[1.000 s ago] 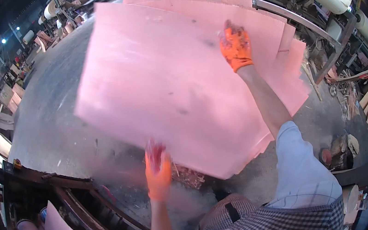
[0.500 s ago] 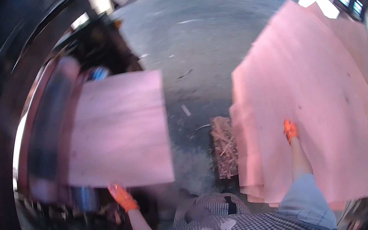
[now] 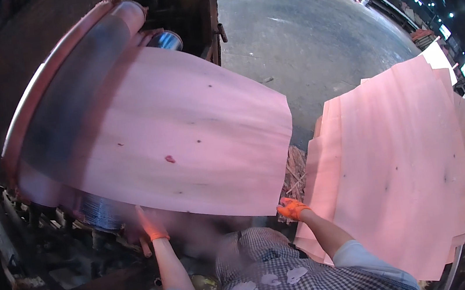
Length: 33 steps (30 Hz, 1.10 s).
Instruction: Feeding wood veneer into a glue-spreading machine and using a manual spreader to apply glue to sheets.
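A wide pinkish wood veneer sheet with small dark knots slants across the left and middle of the view. Its far-left end lies against a long dark roller of a machine. My left hand, in an orange glove, is at the sheet's near edge, its fingers stretched out and slightly blurred. At the near right corner, my right hand, also gloved in orange, pinches the sheet's edge. To the right rises a stack of similar veneer sheets, fanned unevenly; my right forearm passes over its near left side.
Beneath the sheet's near edge are a shiny ridged metal cylinder and dark machine parts. Wood scraps lie on the floor between sheet and stack. A dark machine frame stands beyond the roller; grey concrete floor stretches ahead.
My right hand has left the stack and moved left to the sheet's corner. The sheet by the roller now reaches farther right and lies slanted. The view has turned left.
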Available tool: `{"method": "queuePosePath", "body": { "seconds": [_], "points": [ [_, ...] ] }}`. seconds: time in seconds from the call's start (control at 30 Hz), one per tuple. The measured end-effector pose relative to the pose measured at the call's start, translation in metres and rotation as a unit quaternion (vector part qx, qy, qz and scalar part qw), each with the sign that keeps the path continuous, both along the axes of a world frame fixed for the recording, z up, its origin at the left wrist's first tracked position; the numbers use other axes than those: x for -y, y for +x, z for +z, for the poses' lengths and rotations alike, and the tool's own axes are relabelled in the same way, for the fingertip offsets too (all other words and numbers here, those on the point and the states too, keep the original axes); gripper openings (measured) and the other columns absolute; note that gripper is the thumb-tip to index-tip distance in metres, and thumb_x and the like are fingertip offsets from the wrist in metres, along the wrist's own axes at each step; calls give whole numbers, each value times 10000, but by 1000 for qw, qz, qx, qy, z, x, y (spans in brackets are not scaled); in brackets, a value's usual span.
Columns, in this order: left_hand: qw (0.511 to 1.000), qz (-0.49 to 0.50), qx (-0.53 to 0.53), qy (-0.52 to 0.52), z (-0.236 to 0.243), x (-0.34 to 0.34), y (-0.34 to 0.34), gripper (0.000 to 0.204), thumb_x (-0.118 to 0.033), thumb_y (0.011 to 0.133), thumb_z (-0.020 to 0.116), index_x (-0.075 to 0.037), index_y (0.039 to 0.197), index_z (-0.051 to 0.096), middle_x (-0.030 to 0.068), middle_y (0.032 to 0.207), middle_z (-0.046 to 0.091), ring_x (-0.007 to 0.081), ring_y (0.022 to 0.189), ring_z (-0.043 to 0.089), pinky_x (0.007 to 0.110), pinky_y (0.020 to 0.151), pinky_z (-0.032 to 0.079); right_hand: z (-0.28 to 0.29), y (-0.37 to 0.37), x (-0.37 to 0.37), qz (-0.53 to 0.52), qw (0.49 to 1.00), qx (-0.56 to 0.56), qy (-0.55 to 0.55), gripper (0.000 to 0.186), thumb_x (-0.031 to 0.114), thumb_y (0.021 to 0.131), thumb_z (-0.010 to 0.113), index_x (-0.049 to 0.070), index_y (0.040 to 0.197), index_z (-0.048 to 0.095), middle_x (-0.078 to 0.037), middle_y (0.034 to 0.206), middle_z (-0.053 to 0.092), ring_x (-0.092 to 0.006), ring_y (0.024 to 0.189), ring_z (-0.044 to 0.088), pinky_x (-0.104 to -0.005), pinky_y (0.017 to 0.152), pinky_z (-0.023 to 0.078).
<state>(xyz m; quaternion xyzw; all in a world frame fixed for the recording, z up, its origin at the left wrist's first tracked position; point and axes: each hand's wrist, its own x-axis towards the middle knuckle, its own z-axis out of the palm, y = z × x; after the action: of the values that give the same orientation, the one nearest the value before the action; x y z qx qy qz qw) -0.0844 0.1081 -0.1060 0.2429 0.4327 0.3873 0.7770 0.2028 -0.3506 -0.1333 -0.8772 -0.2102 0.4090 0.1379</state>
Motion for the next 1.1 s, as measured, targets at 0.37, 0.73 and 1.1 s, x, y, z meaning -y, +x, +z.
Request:
{"method": "queuePosePath", "body": {
  "seconds": [0.37, 0.73, 1.1],
  "points": [
    [953, -290, -51, -73, 2, 59, 64, 537, -367, 912, 654, -86, 1351, 524, 95, 1268, 603, 241, 1171, 577, 404, 985, 463, 14, -26, -69, -39, 996, -75, 11, 1083, 566, 746, 712, 52, 1539, 184, -256, 1482, 387, -339, 1393, 371, -376, 1137, 312],
    [752, -613, 54, 235, 208, 275, 344, 389, -257, 893, 682, 1, 1181, 634, 69, 991, 696, 196, 861, 642, 305, 813, 486, 24, 23, -38, -348, 921, 111, 133, 616, 490, 934, 450, -2, 1305, 459, -301, 1238, 540, -415, 1168, 540, -466, 967, 437],
    [482, -813, 233, 229, 267, 554, 312, 643, -107, 912, 642, -17, 1474, 341, 110, 1297, 556, 178, 1188, 536, 314, 1000, 435, -14, -53, 222, -471, 836, 193, 208, 431, 398, 952, 458, 52, 1172, 592, -183, 1177, 648, -369, 1106, 608, -434, 947, 476]
  ]
}}
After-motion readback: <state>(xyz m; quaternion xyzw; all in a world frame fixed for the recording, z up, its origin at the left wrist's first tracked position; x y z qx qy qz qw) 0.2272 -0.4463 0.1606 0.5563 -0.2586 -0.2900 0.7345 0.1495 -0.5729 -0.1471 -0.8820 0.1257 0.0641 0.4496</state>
